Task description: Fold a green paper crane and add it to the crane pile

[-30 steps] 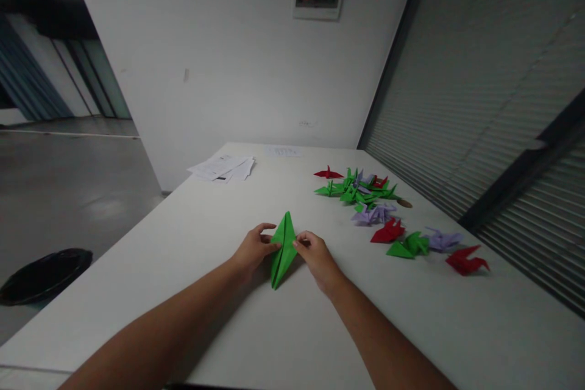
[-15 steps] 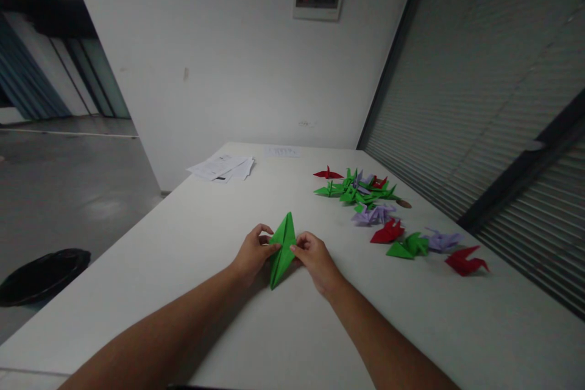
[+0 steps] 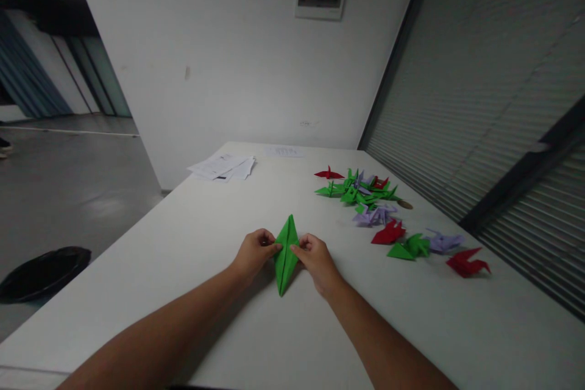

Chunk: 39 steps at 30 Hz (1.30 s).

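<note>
A green folded paper diamond (image 3: 286, 262) is held above or against a white tabletop (image 3: 205, 219), its points aimed toward and away from the body. Its side edges are pinched between thumb and curled fingers by the left hand (image 3: 256, 250) and right hand (image 3: 316, 257), apparently so the layers are kept even. Folded paper birds (image 3: 361, 190) are grouped at right, seemingly out of the way; printed sheets (image 3: 222, 166) are laid beyond.
</note>
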{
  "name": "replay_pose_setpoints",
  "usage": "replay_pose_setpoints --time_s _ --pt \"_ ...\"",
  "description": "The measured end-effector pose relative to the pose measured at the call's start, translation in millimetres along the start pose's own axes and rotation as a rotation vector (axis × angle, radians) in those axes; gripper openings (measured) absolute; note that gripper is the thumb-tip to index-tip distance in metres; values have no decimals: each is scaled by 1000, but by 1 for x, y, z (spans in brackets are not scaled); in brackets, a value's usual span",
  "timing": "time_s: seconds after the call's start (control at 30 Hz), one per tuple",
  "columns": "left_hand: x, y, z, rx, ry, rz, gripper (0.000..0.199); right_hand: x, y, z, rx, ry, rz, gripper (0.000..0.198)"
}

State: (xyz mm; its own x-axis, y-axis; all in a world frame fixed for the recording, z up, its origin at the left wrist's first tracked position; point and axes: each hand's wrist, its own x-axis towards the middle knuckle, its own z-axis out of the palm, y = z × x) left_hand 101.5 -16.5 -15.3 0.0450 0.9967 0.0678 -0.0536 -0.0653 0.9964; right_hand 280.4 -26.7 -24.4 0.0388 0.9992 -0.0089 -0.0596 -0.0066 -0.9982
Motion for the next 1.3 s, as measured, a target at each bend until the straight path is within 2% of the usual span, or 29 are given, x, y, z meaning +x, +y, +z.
replay_pose_setpoints --time_s 0.17,0.37,0.5,0.63,0.83,1.1,1.3 --pt "-2 1 0 -18 35 9 24 -3 -4 0 27 3 27 44" --pt "-1 1 -2 -32 76 8 25 -10 -19 2 180 -126 -23 32" --pt "-1 2 -1 -14 82 7 24 -9 -16 3 125 -147 -34 29" --pt "-2 4 1 7 82 24 22 -6 -8 2 21 -159 -127 27" --pt "-5 5 4 35 47 79 20 -7 -6 4 -133 -95 -272 32" --pt "-11 9 5 -119 -120 -7 26 -10 -8 6 -126 -40 -239 43" --pt "-10 10 6 -115 -92 26 38 -11 -11 5 -119 -31 -254 44"
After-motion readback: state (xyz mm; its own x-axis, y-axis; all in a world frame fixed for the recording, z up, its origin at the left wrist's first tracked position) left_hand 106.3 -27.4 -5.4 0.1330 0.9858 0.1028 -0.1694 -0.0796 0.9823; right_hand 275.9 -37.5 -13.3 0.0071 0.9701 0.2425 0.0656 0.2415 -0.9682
